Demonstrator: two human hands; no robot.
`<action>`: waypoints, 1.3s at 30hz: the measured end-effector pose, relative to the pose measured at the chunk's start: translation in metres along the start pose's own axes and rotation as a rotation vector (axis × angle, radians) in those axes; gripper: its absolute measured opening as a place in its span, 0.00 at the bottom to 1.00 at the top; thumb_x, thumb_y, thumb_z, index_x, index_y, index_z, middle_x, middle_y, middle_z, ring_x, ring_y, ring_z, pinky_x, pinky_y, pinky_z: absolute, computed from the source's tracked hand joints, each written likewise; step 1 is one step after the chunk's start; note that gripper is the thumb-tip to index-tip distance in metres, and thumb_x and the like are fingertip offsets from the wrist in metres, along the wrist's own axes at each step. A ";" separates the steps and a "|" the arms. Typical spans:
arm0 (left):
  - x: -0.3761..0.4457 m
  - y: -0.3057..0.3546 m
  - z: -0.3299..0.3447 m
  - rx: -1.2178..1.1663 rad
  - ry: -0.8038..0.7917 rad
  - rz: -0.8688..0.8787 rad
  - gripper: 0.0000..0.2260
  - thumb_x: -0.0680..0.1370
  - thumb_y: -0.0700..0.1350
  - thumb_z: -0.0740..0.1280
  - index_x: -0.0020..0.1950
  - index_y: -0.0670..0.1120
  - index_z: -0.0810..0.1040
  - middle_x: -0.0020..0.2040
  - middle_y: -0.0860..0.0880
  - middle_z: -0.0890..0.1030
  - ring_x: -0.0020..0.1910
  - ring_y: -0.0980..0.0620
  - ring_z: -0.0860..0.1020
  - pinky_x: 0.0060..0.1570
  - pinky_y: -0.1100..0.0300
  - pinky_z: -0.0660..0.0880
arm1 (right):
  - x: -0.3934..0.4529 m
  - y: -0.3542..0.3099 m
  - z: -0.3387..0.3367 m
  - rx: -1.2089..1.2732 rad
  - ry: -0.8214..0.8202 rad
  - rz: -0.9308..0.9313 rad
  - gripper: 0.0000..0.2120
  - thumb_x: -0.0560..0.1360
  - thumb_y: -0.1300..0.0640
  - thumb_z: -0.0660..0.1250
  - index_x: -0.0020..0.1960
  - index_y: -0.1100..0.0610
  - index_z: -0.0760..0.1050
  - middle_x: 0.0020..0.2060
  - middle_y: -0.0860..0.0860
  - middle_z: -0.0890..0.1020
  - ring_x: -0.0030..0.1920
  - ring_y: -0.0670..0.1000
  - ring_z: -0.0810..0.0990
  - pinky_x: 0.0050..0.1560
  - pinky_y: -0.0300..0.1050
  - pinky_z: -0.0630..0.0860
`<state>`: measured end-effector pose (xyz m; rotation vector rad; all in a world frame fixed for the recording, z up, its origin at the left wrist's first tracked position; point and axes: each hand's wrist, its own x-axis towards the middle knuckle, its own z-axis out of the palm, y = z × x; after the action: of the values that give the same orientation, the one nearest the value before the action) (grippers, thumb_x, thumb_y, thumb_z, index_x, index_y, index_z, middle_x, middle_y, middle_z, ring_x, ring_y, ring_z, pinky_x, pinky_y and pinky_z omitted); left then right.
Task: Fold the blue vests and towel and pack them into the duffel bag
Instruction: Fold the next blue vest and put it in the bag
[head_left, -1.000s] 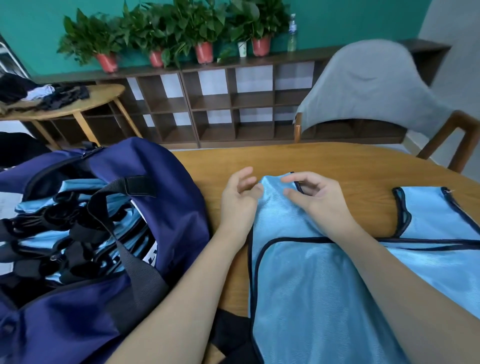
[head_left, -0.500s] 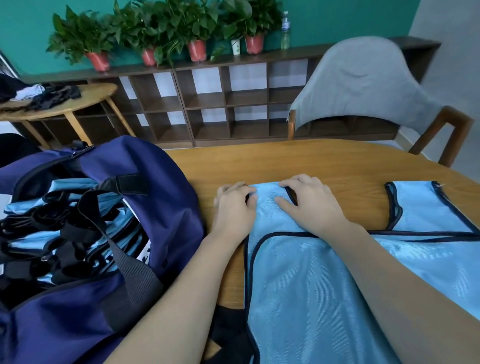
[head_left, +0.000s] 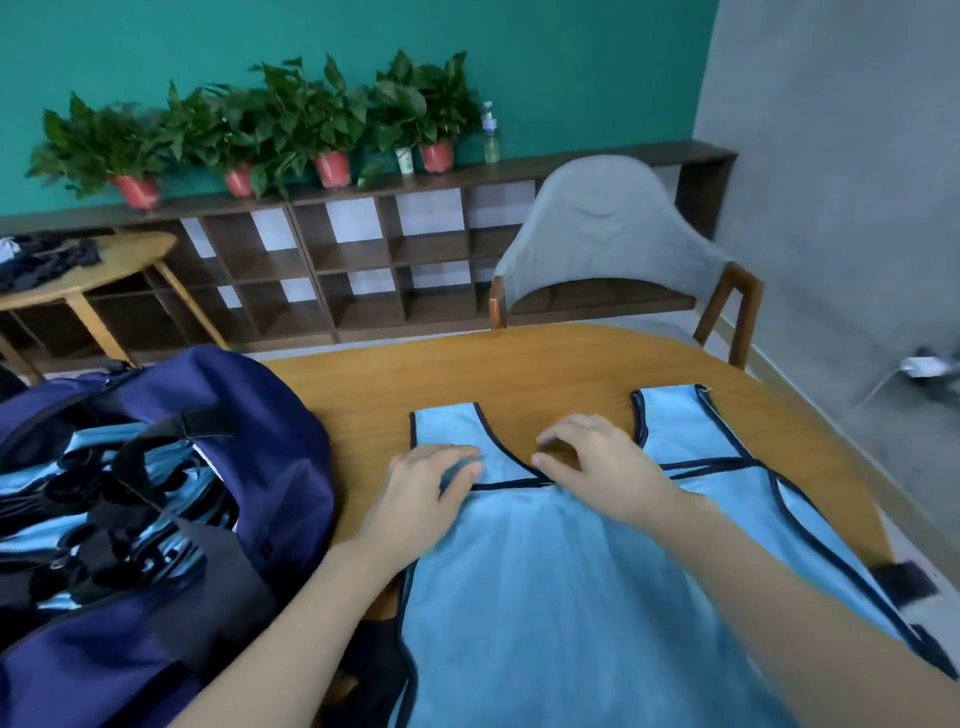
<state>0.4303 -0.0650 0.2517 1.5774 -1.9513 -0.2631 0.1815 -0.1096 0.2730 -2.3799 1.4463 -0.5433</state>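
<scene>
Got a blue vest (head_left: 571, 597) spread flat on the bench (head_left: 467, 374), just right of the duffel (head_left: 249, 415), which already has more vests stuffed in it. My left hand (head_left: 421, 488) lies relaxed on the left strap and my right hand (head_left: 592, 462) sits loosely curled at the neckline, neither really gripping anything. I'm at the smoothing stage I reckon, so next I'd grab one side and fold it across.

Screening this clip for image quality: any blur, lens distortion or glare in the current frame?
Head view: motion blur smears the right hand and the duffel bag contents; wide-angle distortion bows the table edge and shelf; soft even light, no glare on the blue vest; the socket at far right is smeared.
</scene>
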 end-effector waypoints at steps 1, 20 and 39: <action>-0.007 0.007 0.000 -0.026 -0.040 -0.034 0.15 0.82 0.57 0.64 0.64 0.52 0.82 0.59 0.57 0.83 0.60 0.59 0.78 0.64 0.57 0.73 | -0.013 0.012 -0.010 -0.017 -0.001 0.016 0.17 0.80 0.41 0.64 0.62 0.49 0.78 0.60 0.44 0.79 0.62 0.49 0.73 0.66 0.52 0.70; -0.035 0.045 -0.038 -0.103 0.124 -0.283 0.07 0.80 0.47 0.69 0.42 0.53 0.79 0.40 0.56 0.82 0.42 0.58 0.79 0.41 0.70 0.70 | -0.123 0.112 -0.112 0.332 0.248 0.401 0.05 0.72 0.51 0.77 0.41 0.51 0.82 0.38 0.49 0.84 0.42 0.51 0.81 0.44 0.46 0.76; 0.014 -0.001 -0.021 -0.013 0.074 -0.445 0.02 0.79 0.45 0.70 0.46 0.50 0.81 0.39 0.56 0.82 0.41 0.53 0.79 0.36 0.68 0.68 | -0.041 0.146 -0.086 0.184 0.161 0.483 0.10 0.76 0.54 0.74 0.39 0.59 0.79 0.33 0.52 0.78 0.37 0.54 0.75 0.38 0.44 0.69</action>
<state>0.4415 -0.0734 0.2726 1.9710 -1.5219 -0.3889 0.0101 -0.1432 0.2780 -1.7916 1.8687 -0.7114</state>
